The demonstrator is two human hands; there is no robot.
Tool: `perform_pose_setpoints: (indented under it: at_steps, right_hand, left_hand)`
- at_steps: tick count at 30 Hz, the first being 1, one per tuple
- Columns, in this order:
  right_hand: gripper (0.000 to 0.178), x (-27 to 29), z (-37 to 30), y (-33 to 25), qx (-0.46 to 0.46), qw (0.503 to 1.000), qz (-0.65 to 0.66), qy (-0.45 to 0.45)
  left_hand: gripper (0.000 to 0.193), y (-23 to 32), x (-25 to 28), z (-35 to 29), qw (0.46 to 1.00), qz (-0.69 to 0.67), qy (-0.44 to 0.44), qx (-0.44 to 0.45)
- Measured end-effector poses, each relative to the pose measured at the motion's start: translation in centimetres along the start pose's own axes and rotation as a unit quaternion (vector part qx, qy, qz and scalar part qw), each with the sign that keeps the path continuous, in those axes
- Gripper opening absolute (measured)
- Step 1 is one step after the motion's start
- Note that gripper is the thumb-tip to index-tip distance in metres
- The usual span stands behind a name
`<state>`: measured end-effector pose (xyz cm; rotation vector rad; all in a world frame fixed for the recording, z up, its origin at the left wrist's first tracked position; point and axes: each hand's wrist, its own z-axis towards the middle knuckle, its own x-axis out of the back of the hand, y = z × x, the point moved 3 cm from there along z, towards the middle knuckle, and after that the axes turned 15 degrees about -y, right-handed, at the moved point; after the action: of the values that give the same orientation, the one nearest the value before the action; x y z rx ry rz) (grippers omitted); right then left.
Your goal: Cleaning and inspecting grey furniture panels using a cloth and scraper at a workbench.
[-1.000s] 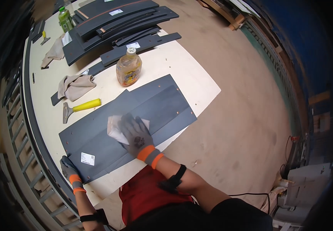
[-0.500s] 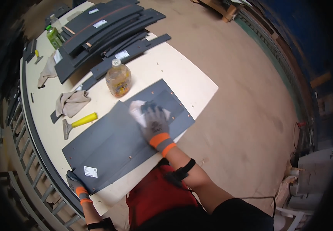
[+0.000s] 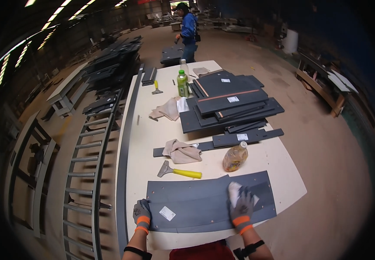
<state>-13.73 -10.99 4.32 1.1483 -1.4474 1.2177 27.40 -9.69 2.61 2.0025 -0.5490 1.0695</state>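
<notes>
A dark grey panel [image 3: 187,203] with small holes along its edges and a white label lies flat on the white-topped table. My left hand [image 3: 142,211], in a grey glove with an orange cuff, grips the panel's left edge. On the right part of the panel, my gloved right hand [image 3: 242,207] presses a white cloth [image 3: 234,191] against the surface, its fingers over it. Just beyond the panel lie a scraper [image 3: 186,173] with a yellow handle and a crumpled beige cloth [image 3: 182,151]. A clear, stained bottle [image 3: 235,157] stands behind the panel's right half.
Stacked dark panels [image 3: 228,102] fill the table's far right. A green bottle [image 3: 182,83], another beige rag [image 3: 166,109] and a second scraper [image 3: 156,88] are farther off. Left of the table runs a roller conveyor [image 3: 81,175]. A person in blue [image 3: 189,30] stands beyond the far end.
My view has lifted and turned, bringing in the far room and the person. My right hand remains on the cloth over the panel's right part; my left stays at its left edge.
</notes>
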Motion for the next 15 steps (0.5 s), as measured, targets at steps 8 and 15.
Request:
perform_pose_setpoints:
  at_steps: [8, 15]
  right_hand:
    - [0.05, 0.1, -3.4, -10.0, 0.379, 0.922, 0.036, -0.074]
    - [0.072, 1.9, -0.4, 12.8, -0.106, 0.988, 0.105, 0.043]
  left_hand:
    - [0.042, -0.5, 0.3, -0.1, 0.999, -0.024, -0.022, -0.01]
    - [0.042, -3.0, -0.9, 0.0, 0.996, -0.088, -0.019, -0.021]
